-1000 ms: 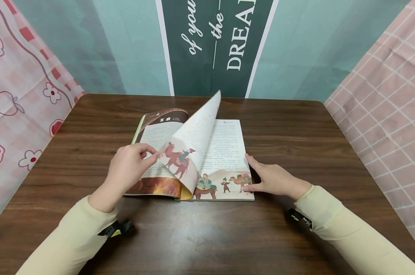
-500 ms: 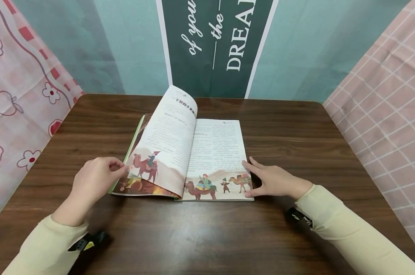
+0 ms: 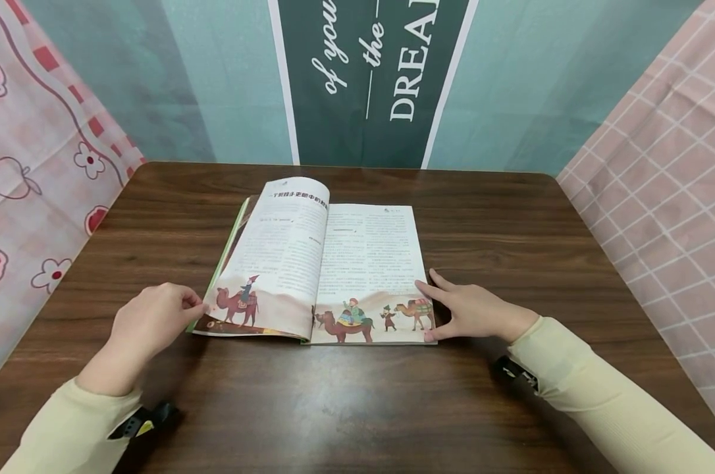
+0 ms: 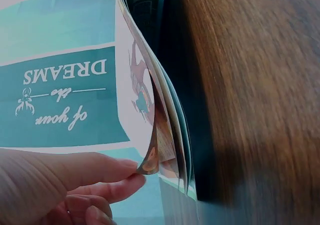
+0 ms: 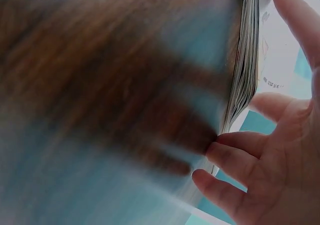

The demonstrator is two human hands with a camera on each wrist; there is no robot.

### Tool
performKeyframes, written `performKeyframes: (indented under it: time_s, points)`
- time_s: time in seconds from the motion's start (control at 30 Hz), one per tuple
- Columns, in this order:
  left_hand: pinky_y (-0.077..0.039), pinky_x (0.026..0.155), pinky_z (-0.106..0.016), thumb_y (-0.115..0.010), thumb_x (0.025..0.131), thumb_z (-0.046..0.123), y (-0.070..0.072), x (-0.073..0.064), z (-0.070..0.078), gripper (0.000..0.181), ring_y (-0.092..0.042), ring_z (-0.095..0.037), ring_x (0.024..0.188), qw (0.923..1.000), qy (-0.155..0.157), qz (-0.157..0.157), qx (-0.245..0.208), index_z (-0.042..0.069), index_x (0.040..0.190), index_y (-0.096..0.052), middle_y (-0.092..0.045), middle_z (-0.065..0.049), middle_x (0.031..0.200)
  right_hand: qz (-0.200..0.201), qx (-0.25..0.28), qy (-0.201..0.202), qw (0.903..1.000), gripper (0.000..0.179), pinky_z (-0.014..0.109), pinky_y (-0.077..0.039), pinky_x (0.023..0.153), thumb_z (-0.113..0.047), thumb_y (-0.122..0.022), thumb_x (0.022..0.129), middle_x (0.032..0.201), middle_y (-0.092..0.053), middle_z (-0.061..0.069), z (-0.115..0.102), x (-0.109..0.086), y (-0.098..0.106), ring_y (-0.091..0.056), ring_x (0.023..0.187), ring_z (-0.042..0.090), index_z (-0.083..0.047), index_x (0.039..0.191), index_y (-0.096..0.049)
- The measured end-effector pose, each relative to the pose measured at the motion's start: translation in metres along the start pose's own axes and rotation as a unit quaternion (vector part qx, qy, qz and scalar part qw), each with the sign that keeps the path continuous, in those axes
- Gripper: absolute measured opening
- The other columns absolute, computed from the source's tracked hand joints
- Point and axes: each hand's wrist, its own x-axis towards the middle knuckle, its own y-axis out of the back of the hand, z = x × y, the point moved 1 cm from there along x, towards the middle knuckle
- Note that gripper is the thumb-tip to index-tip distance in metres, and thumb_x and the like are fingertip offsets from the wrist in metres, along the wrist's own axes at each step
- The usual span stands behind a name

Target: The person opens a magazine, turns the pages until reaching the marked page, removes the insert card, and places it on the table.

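Observation:
An open magazine (image 3: 369, 263) lies on the wooden table, camels and riders drawn along the bottom of both visible pages. Its left page (image 3: 274, 263) bows up slightly near the spine. My left hand (image 3: 153, 319) pinches that page's lower outer corner between thumb and finger; in the left wrist view, the page corner (image 4: 149, 162) curls up above the sheets beneath. At the opposite side, my right hand (image 3: 473, 311) rests on the right page's outer edge, thumb and forefinger spread on the paper. The right wrist view has its other fingers (image 5: 235, 160) beside the page stack (image 5: 245, 60).
The dark wooden table (image 3: 357, 408) extends around the magazine. Behind it hangs a teal cloth (image 3: 215, 99) with white lettering. Pink patterned cloths flank the left and right sides. A black strap (image 3: 141, 421) is worn on each sleeved wrist.
My left hand has moved left and toward me, bringing the raised page over from the middle onto the left side, where it now lies nearly flat. My right hand has barely moved.

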Motion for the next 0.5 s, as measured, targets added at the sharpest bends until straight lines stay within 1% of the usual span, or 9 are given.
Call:
performKeyframes:
  time_s: [0.17, 0.3, 0.37, 0.43, 0.5]
  points:
    - [-0.036, 0.049, -0.036, -0.065, 0.085, 0.029, -0.0006, -0.0022, -0.0032, 0.019, -0.05, -0.019, 0.062, 0.9996, 0.008, -0.024, 0.01, 0.012, 0.082, -0.071, -0.063, -0.003, 0.072, 0.004, -0.008, -0.001, 1.0, 0.098, 0.044, -0.047, 0.079, -0.072, -0.057, 0.072, 0.146, -0.023, 0.027, 0.0011, 0.0011, -0.001, -0.059, 0.102, 0.036, -0.011, 0.145, -0.033]
    - [-0.037, 0.049, -0.038, -0.065, 0.084, 0.03, -0.0004, -0.0034, -0.0039, 0.018, -0.051, -0.019, 0.062, 0.9991, 0.011, -0.036, 0.02, 0.013, 0.081, -0.071, -0.064, -0.004, 0.074, 0.009, -0.015, 0.003, 0.9998, 0.096, 0.044, -0.047, 0.077, -0.072, -0.056, 0.074, 0.144, -0.027, 0.029, 0.0006, 0.0029, -0.0015, -0.062, 0.094, 0.033, -0.01, 0.144, -0.036]
    - [-0.038, 0.049, -0.039, -0.066, 0.084, 0.03, -0.0002, -0.0031, -0.0022, 0.019, -0.053, -0.02, 0.063, 0.9991, 0.013, -0.032, 0.023, 0.012, 0.085, -0.072, -0.065, -0.007, 0.077, 0.015, -0.017, 0.002, 0.9997, 0.093, 0.044, -0.047, 0.077, -0.071, -0.056, 0.075, 0.143, -0.029, 0.029, 0.0001, 0.0038, -0.0015, -0.063, 0.091, 0.032, -0.01, 0.143, -0.038]
    - [-0.04, 0.049, -0.041, -0.067, 0.083, 0.032, 0.0006, -0.0023, 0.0005, 0.022, -0.056, -0.023, 0.064, 0.9995, 0.013, -0.016, 0.024, 0.011, 0.088, -0.073, -0.067, -0.011, 0.082, 0.02, -0.019, 0.0, 0.9996, 0.091, 0.044, -0.047, 0.076, -0.07, -0.056, 0.075, 0.142, -0.03, 0.03, -0.0002, 0.0046, -0.0012, -0.064, 0.09, 0.032, -0.01, 0.142, -0.04]
    - [-0.042, 0.048, -0.042, -0.068, 0.083, 0.031, 0.0017, -0.0011, 0.0057, 0.025, -0.059, -0.026, 0.066, 0.9997, 0.007, 0.008, 0.023, 0.009, 0.092, -0.073, -0.068, -0.015, 0.087, 0.028, -0.019, 0.002, 0.9994, 0.085, 0.045, -0.047, 0.076, -0.066, -0.055, 0.079, 0.14, -0.032, 0.03, -0.0006, 0.0052, -0.0003, -0.064, 0.089, 0.032, -0.01, 0.141, -0.042]
